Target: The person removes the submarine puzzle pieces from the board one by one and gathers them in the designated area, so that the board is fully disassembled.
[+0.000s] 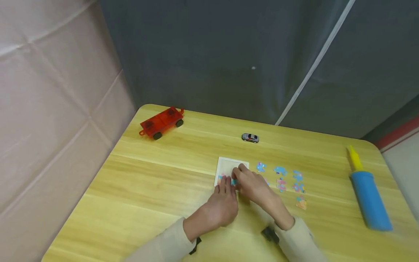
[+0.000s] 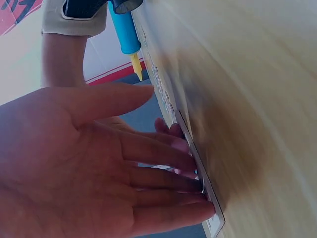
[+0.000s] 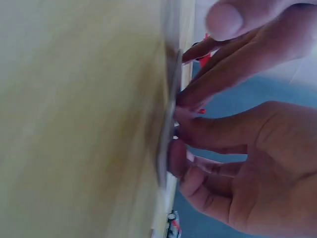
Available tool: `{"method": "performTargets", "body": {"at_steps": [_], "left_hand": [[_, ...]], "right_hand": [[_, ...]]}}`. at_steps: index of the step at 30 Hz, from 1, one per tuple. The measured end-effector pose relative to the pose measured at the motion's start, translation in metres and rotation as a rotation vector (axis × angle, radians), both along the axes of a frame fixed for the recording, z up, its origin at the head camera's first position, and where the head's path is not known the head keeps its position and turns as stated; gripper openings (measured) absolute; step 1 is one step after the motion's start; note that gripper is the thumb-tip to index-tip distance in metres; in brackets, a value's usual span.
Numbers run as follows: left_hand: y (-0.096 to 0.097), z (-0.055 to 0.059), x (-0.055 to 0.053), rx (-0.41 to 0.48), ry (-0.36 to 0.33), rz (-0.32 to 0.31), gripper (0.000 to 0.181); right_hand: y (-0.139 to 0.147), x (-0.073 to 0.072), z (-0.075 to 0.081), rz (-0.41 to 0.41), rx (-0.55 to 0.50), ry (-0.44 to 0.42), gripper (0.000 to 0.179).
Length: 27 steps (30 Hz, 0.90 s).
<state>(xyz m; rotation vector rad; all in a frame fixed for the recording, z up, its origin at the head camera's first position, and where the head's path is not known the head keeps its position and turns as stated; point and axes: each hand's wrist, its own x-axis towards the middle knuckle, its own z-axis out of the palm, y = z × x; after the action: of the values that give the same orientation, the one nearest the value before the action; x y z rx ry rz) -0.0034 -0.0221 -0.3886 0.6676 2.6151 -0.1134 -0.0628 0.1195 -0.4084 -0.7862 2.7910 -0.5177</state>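
Head view, from the left: a red toy wagon (image 1: 162,123) sits at the far left corner of my desk (image 1: 147,189), a small grey toy car (image 1: 250,138) farther right near the back edge. My left hand (image 1: 222,205) lies flat, fingers straight and together, tips pressing the near left corner of the white puzzle board (image 1: 227,165). My right hand (image 1: 253,185) covers the board's right part, fingers bent down onto it; whether it pinches a piece I cannot tell, since both hands hide most of the board and the pieces already set there. Loose puzzle pieces (image 1: 281,180) lie just right of the board, their pictures too small to read. A blue pump with a yellow tip (image 1: 368,196) rests near the right edge. Both wrist views are blurred; the board shows only as a thin edge.
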Motion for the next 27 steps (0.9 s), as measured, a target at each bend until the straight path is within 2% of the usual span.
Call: {"method": "performTargets", "body": {"at_steps": [7,12,19,21,26,27], "left_hand": [[-0.003,0.008,-0.005,0.007,-0.034,-0.004,0.058],[-0.003,0.009,-0.008,-0.010,-0.054,0.026,0.048],[0.001,0.004,-0.006,-0.033,-0.001,-0.004,0.035],[0.003,0.003,-0.005,-0.034,0.017,-0.013,0.032],[0.004,0.000,-0.002,-0.046,0.039,-0.030,0.032],[0.004,0.000,-0.002,-0.046,0.036,-0.029,0.032]], "right_hand": [[0.002,-0.009,-0.007,-0.027,-0.055,-0.043,0.019],[0.001,-0.011,-0.006,-0.052,-0.050,-0.090,0.018],[-0.004,-0.012,-0.002,-0.099,-0.023,-0.121,0.016],[-0.004,-0.014,-0.007,-0.107,-0.016,-0.120,0.016],[0.004,-0.025,-0.047,-0.119,-0.029,-0.083,0.017],[0.005,-0.025,-0.049,-0.118,-0.036,-0.077,0.017]]}}
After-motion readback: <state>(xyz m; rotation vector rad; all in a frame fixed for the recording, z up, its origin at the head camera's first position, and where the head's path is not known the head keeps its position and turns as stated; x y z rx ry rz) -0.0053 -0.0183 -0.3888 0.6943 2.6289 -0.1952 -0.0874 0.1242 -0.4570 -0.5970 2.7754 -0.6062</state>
